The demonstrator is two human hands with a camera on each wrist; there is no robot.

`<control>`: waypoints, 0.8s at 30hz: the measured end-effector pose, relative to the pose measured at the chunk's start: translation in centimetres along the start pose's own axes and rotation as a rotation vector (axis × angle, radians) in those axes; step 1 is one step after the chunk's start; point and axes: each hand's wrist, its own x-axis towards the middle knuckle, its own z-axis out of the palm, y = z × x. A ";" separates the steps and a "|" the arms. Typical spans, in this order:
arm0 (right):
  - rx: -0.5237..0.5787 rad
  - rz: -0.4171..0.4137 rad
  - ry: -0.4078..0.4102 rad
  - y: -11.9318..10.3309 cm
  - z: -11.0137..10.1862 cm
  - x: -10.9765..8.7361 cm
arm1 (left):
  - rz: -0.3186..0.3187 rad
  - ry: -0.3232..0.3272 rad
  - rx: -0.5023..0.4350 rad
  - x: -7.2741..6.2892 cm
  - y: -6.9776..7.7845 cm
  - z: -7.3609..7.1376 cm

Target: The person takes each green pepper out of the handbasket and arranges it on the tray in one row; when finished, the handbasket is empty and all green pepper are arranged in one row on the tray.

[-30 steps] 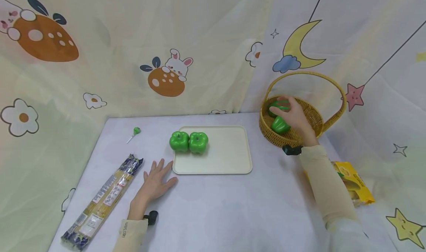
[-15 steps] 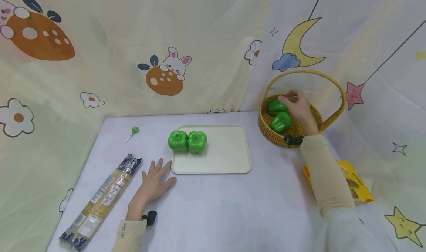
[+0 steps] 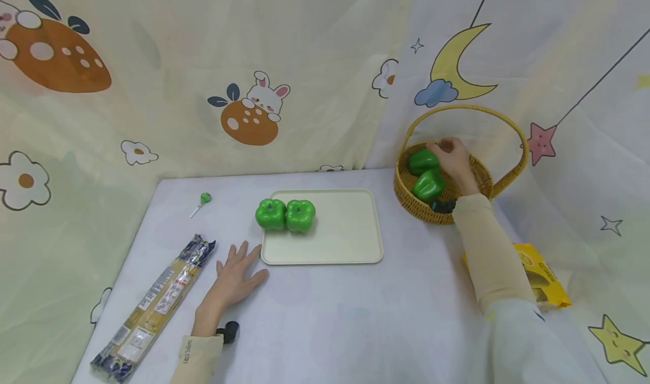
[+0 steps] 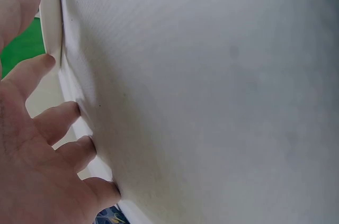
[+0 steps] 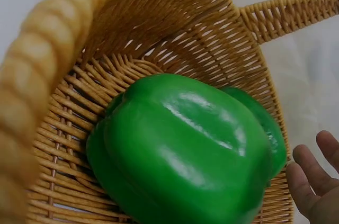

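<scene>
Two green bell peppers lie in the wicker basket (image 3: pixel 408 195), a nearer one (image 3: pixel 429 185) and a farther one (image 3: pixel 422 162). My right hand (image 3: pixel 454 159) is over the far side of the basket, thumb close to the farther pepper. Apart from the peppers, its loosely bent fingers (image 5: pixel 310 171) hold nothing in the right wrist view, where a large pepper (image 5: pixel 185 150) fills the middle. My left hand (image 3: pixel 235 281) lies spread on the white tabletop, with a fingertip at the corner of the cream tray (image 3: pixel 345 226). Two more bell peppers (image 3: pixel 300 216) stand side by side on the tray's left end.
On the left lies a long pack of dry noodles (image 3: pixel 152 310), with a green lollipop (image 3: pixel 205 198) beyond it. A yellow packet (image 3: pixel 544 277) sits at right, partly behind my right sleeve. The basket's tall handle (image 3: pixel 469 107) arches over its opening. A patterned cloth backs the table.
My right hand has drawn back from the farther pepper in the basket, toward the right, leaving the pepper there. The left hand stays put; the head view has shifted slightly.
</scene>
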 end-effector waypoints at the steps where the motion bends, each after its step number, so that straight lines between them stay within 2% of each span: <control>1: 0.002 -0.003 0.001 0.2 0.1 0.1 | 0.001 0.001 -0.001 0.0 0.0 0.0; 9: 0.022 0.061 0.002 0.5 0.2 1.2 | -0.002 0.006 -0.001 0.0 -0.1 0.1; 18: -0.019 0.058 0.056 1.0 0.4 1.7 | -0.004 0.010 -0.006 -0.2 0.0 0.1; 24: -0.048 0.106 0.025 1.9 0.4 1.9 | -0.004 0.014 0.008 -0.2 0.0 0.0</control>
